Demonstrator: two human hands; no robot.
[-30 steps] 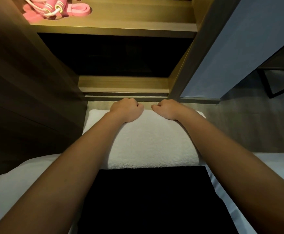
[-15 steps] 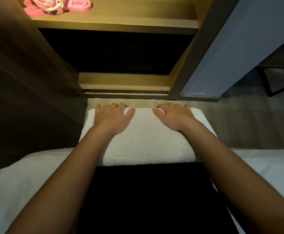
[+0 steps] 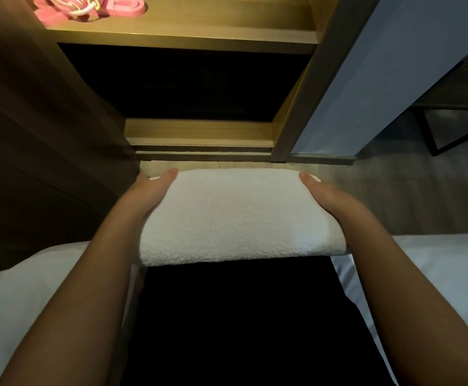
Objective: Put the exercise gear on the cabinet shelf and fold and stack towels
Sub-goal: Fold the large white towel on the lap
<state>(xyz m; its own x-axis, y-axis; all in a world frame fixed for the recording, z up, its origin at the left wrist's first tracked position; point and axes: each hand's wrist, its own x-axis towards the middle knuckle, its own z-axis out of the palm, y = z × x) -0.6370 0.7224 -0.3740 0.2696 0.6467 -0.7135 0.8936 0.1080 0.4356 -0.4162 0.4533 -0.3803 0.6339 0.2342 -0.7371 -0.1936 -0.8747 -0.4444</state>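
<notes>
Our left hand (image 3: 150,193) and right hand (image 3: 324,196) have moved from lying flat on top of the folded towel (image 3: 235,218) to its two ends. Each hand grasps one end, thumb on top. The towel's long axis runs left-right, at the far edge of the bed (image 3: 436,274), near the cabinet (image 3: 199,129).

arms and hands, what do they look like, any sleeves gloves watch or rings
No gloves. The left forearm and right forearm are uncovered as far as the frame shows: no sleeves, watch or bracelet. No ring shows on the left hand or right hand, though the towel hides most of the fingers.
</notes>
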